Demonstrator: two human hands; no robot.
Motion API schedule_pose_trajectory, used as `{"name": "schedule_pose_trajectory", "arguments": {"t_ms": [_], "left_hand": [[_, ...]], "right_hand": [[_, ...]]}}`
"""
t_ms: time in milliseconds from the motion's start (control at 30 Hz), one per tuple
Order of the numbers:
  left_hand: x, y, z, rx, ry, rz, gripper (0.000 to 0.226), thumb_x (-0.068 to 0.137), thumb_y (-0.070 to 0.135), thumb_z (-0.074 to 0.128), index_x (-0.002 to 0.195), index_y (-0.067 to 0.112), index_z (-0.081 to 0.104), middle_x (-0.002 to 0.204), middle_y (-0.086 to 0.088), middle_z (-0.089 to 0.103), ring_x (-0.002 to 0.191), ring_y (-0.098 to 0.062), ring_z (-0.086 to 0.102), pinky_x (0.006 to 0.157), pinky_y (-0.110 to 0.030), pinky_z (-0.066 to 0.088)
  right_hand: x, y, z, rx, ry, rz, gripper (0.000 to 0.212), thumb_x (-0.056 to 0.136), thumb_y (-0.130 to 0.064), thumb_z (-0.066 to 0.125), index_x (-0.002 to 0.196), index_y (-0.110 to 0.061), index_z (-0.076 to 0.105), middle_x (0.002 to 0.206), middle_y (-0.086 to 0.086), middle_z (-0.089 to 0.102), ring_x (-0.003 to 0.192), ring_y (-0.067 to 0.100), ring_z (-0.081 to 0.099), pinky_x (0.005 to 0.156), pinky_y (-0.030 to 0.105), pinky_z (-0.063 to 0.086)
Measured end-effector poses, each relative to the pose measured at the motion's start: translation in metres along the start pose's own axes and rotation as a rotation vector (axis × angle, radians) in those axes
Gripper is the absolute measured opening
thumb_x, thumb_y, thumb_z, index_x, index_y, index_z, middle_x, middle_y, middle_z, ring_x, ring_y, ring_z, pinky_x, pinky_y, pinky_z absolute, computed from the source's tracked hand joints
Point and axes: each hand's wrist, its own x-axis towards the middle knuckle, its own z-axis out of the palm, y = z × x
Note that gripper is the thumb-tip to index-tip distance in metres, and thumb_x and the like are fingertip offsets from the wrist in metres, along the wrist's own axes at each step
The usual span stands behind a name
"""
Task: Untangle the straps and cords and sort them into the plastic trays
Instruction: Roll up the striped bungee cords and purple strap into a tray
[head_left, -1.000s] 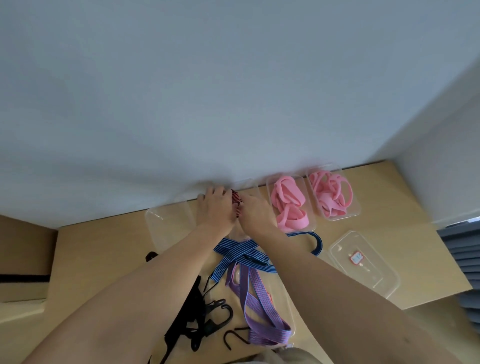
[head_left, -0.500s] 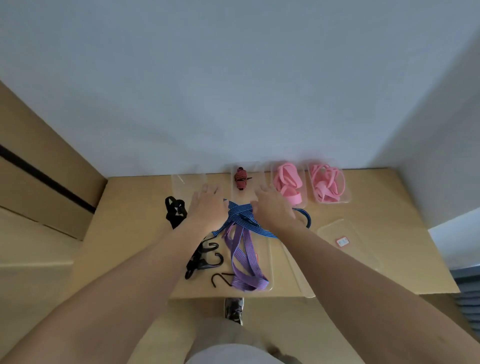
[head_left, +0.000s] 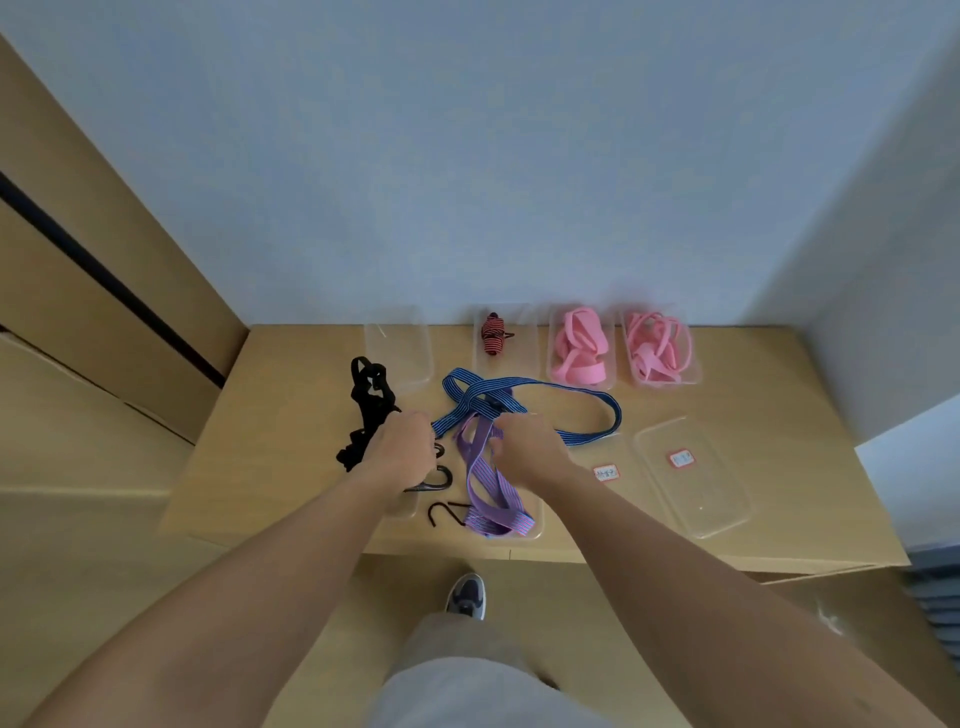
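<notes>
- The far side is being closed off by a plain pale blue-grey painted wall (head_left: 467, 156), which is being lit softly and evenly.
- The middle is being taken up by a light wooden rectangular table (head_left: 779, 395).
- The left is being lined by tan wooden panelling (head_left: 78, 338), which is being crossed by a narrow dark groove (head_left: 104, 275).
- The right is being bounded by a paler white wall section (head_left: 883, 286).
- A tan floor (head_left: 779, 603) is being shown below the table's near edge.

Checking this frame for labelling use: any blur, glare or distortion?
Head view: the wide-angle lens slants the cabinet and wall-corner lines outward; light is soft and even, shadows faint, no strong glare; the left hand and right hand look slightly soft; writing on the red-bordered labels is unreadable.
</notes>
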Motion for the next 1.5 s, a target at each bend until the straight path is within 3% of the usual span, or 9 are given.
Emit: {"name": "schedule_pose_trajectory", "arguments": {"t_ms": [100, 300, 600, 667, 767, 967, 1100, 1267, 1500], "left_hand": [[0.02, 0.001, -0.004, -0.071, -0.039, 0.013, 0.016, 0.104, 0.017, 0.047, 0.095, 0.008, 0.058, 0.101, -0.012, 0.067, 0.093, -0.028, 0.064, 0.073, -0.032, 0.047], [0.065, -0.002, 0.003, -0.268, -0.192, 0.075, 0.021, 0.098, 0.012, 0.051, 0.113, 0.01, 0.067, 0.095, -0.007, 0.067, 0.095, -0.03, 0.065, 0.08, -0.037, 0.052], [0.111, -0.014, 0.017, -0.259, -0.378, 0.121, 0.014, 0.085, 0.016, 0.069, 0.098, 0.012, 0.071, 0.087, -0.007, 0.072, 0.084, -0.028, 0.068, 0.072, -0.039, 0.056], [0.113, -0.015, 0.013, -0.239, -0.39, 0.108, 0.003, 0.085, 0.013, 0.068, 0.084, 0.011, 0.067, 0.074, -0.006, 0.066, 0.073, -0.025, 0.063, 0.06, -0.034, 0.047], [0.115, -0.019, 0.005, -0.242, -0.437, 0.099, 0.006, 0.087, 0.011, 0.066, 0.081, 0.012, 0.065, 0.073, -0.006, 0.062, 0.069, -0.023, 0.057, 0.06, -0.031, 0.042], [0.116, -0.03, -0.021, -0.455, -0.512, 0.11, 0.013, 0.093, 0.015, 0.07, 0.093, 0.002, 0.072, 0.081, -0.006, 0.062, 0.073, -0.019, 0.056, 0.07, -0.033, 0.046], [0.108, -0.035, -0.053, -0.732, -0.581, 0.056, 0.011, 0.098, 0.013, 0.065, 0.106, 0.007, 0.068, 0.095, -0.006, 0.067, 0.072, -0.014, 0.061, 0.064, -0.025, 0.053], [0.095, -0.03, -0.095, -1.04, -0.622, 0.037, 0.019, 0.097, 0.012, 0.067, 0.116, 0.014, 0.065, 0.092, -0.006, 0.074, 0.071, -0.014, 0.067, 0.058, -0.024, 0.051], [0.092, -0.011, -0.145, -1.239, -0.452, 0.076, 0.02, 0.093, 0.011, 0.073, 0.112, 0.014, 0.07, 0.087, -0.005, 0.074, 0.074, -0.017, 0.063, 0.063, -0.026, 0.047]], "right_hand": [[0.01, -0.014, 0.007, 0.114, -0.048, 0.072, 0.03, 0.091, -0.007, 0.048, 0.063, -0.019, 0.043, 0.068, -0.001, 0.049, 0.078, 0.027, 0.05, 0.062, 0.031, 0.035], [0.043, -0.034, 0.028, 0.444, -0.053, 0.242, 0.025, 0.085, -0.007, 0.055, 0.065, -0.021, 0.058, 0.061, -0.007, 0.055, 0.067, 0.015, 0.052, 0.053, 0.02, 0.035], [0.08, -0.041, 0.052, 0.52, 0.005, 0.373, 0.017, 0.084, -0.012, 0.062, 0.068, -0.018, 0.061, 0.071, 0.002, 0.067, 0.075, 0.023, 0.064, 0.077, 0.04, 0.054], [0.08, -0.043, 0.053, 0.532, 0.026, 0.368, 0.011, 0.086, -0.011, 0.062, 0.084, -0.02, 0.07, 0.086, 0.004, 0.073, 0.082, 0.022, 0.065, 0.083, 0.04, 0.054], [0.082, -0.041, 0.055, 0.578, 0.005, 0.394, 0.045, 0.09, -0.013, 0.063, 0.135, -0.016, 0.062, 0.11, 0.001, 0.073, 0.081, 0.015, 0.069, 0.086, 0.029, 0.053], [0.075, -0.047, 0.046, 0.315, -0.036, 0.242, 0.051, 0.09, -0.019, 0.06, 0.14, -0.026, 0.057, 0.104, -0.003, 0.07, 0.1, 0.015, 0.062, 0.082, 0.024, 0.043], [0.057, -0.056, 0.036, 0.289, 0.053, 0.133, 0.064, 0.085, -0.034, 0.071, 0.145, -0.029, 0.05, 0.116, -0.007, 0.057, 0.103, 0.011, 0.054, 0.093, 0.022, 0.042], [0.045, -0.067, 0.012, 0.324, 0.315, 0.021, 0.058, 0.086, -0.042, 0.075, 0.139, -0.027, 0.058, 0.112, -0.008, 0.058, 0.09, 0.011, 0.062, 0.08, 0.023, 0.049], [0.045, -0.08, -0.032, 0.408, 0.562, -0.056, 0.041, 0.088, -0.028, 0.075, 0.128, -0.021, 0.067, 0.096, -0.011, 0.061, 0.086, 0.007, 0.06, 0.075, 0.024, 0.052]]}}
